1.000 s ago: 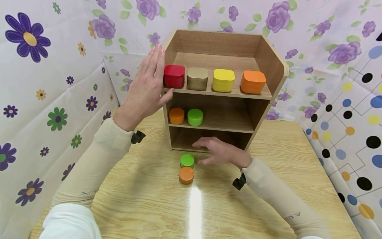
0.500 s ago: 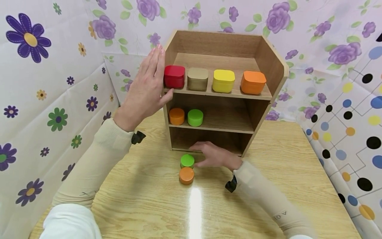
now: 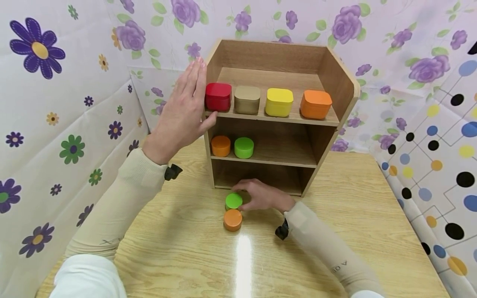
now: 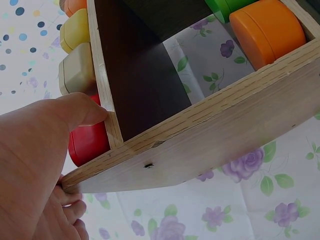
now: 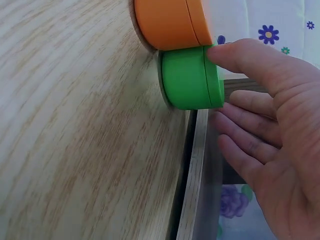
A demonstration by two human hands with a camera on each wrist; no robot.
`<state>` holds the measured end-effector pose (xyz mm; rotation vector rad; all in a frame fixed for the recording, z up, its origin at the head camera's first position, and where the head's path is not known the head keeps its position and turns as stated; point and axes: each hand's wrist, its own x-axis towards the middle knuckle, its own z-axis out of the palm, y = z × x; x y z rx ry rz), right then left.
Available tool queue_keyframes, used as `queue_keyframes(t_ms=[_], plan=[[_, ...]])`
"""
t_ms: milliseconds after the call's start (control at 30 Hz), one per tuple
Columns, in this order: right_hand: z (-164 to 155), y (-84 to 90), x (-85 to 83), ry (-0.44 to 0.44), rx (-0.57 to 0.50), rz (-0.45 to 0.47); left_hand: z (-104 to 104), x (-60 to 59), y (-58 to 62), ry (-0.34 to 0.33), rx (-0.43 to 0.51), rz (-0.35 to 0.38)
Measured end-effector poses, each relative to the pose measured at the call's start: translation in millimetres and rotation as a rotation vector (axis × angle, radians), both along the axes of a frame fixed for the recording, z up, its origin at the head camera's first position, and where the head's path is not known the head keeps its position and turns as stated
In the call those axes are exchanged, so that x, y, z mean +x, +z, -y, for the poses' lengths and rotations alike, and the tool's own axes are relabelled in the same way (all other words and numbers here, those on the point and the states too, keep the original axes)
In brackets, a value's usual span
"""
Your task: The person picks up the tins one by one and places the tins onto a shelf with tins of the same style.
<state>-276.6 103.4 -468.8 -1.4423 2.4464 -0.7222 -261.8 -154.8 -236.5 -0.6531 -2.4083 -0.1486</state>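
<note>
On the table (image 3: 179, 248), right hand (image 3: 262, 195) pinches the green tin (image 3: 233, 200) — lift straight, sparing the orange tin (image 3: 232, 219); flat left hand (image 3: 184, 111) steadies the shelf (image 3: 335, 78).

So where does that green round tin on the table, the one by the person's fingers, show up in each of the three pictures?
Head view: the green tin sits on the table just ahead of the shelf's foot, with the right hand touching it.
Left wrist view: not in it; the green there is a tin on the shelf.
Right wrist view: upper middle, thumb on its lid.
Shared landmark: the orange tin touching it.
</note>
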Motion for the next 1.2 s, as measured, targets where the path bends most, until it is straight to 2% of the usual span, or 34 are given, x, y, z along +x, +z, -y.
queue_keyframes(t_ms=[467, 833, 1200], plan=[[7, -0.5, -2.6, -0.022, 0.085, 0.012, 0, -0.7, -0.9, -0.003, -0.006, -0.005], [5, -1.2, -4.6, -0.039, 0.072, 0.017, -1, -0.6, -1.4, -0.012, 0.009, -0.009], [-8, 13.1, -0.4, -0.052, 0.089, 0.008, 0, -0.3, -0.5, -0.007, 0.004, -0.009]])
